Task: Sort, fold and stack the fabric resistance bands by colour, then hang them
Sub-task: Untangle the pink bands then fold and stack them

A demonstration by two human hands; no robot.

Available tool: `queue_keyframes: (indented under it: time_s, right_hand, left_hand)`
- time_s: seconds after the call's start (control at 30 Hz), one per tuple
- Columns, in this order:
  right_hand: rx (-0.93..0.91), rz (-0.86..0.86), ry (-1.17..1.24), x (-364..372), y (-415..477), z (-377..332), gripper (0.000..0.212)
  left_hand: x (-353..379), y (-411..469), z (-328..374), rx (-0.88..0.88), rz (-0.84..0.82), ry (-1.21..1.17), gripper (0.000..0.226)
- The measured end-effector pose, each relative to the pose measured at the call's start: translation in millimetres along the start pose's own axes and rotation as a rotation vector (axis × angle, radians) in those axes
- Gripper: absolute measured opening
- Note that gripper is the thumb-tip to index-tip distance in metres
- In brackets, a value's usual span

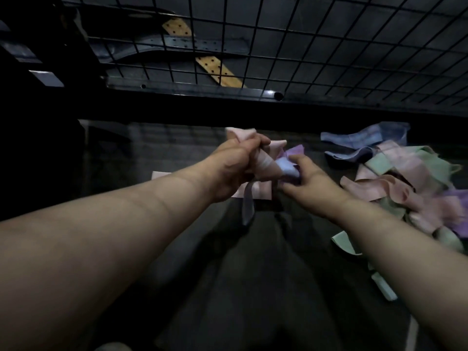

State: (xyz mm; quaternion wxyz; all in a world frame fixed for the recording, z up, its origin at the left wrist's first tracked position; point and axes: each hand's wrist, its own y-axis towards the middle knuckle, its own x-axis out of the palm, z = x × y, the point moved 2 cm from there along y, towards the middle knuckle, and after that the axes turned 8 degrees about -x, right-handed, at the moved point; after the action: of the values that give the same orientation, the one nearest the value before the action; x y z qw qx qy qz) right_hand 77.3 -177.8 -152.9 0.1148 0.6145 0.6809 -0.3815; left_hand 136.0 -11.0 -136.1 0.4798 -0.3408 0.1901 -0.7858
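Head view: sorting step in hand. My left hand (233, 171) grips a pink band (263, 165); my right hand (311, 181) pinches a lilac band (285, 168) tangled with it. Unsorted pile (405, 178) lies at the surface's (157, 153) right edge. Next move, I judge: separate them.
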Motion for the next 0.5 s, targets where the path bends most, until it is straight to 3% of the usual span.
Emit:
queue_keyframes:
  time_s: [0.07,0.1,0.27,0.33,0.5]
  right_hand:
    - [-0.133,0.127,-0.017,-6,-2,5,0.030]
    - [-0.168,0.163,0.004,-11,-4,4,0.022]
    - [-0.146,0.312,0.255,-37,-7,-4,0.021]
    - [-0.143,0.399,0.380,-46,-8,-12,0.018]
    - [-0.224,0.739,0.341,-63,-13,-33,0.005]
  left_hand:
    - [-4,3,1,0.007,0.048,-0.016,0.023]
    - [-6,4,2,0.002,0.065,-0.048,0.024]
    - [-20,5,13,0.014,0.089,-0.172,0.022]
    - [-19,4,16,0.031,0.073,-0.112,0.023]
    - [-14,3,14,0.020,0.101,-0.036,0.037]
